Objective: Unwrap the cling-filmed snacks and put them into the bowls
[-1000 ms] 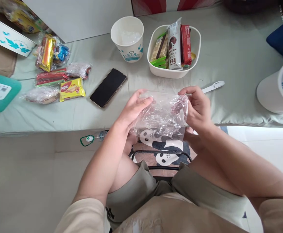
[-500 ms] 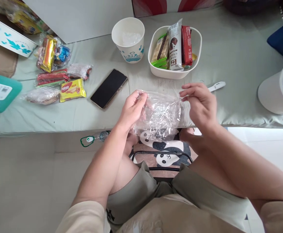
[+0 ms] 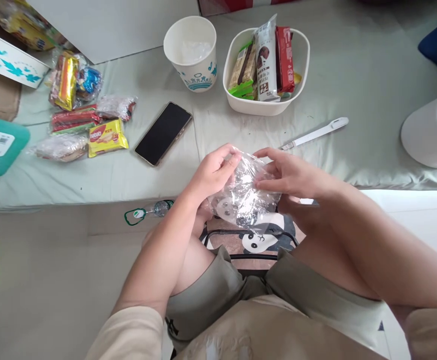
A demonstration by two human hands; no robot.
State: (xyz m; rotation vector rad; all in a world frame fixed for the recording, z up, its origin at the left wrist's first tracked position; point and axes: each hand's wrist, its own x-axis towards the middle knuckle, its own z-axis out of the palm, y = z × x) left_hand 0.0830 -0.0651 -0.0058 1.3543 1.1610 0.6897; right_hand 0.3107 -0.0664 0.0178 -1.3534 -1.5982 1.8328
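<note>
A crinkled clear plastic bag (image 3: pixel 246 195) hangs between my hands, just past the front edge of the cloth-covered surface. My left hand (image 3: pixel 218 170) pinches its upper left part between thumb and fingers. On the right side of the bag, my right hand (image 3: pixel 288 172) has its thumb on the front and its other fingers curled around the upper edge, partly hidden. A slim white utility knife (image 3: pixel 314 134) lies beyond my right hand. Behind the bag stands a white tub (image 3: pixel 269 107) with several wrapped snack bars. Left of it is a paper cup (image 3: pixel 197 77) with clear plastic inside.
A phone (image 3: pixel 163 132) lies left of centre, beside a yellow snack packet (image 3: pixel 107 138) and several other wrapped snacks. A green container (image 3: pixel 0 145) is at the far left, a white bucket (image 3: pixel 424 135) at the far right. Below, a bottle (image 3: pixel 160 208) lies on the floor.
My right hand has come down and left from the bag's upper right corner onto its right side. The utility knife is more fully exposed. The bag hangs slightly lower.
</note>
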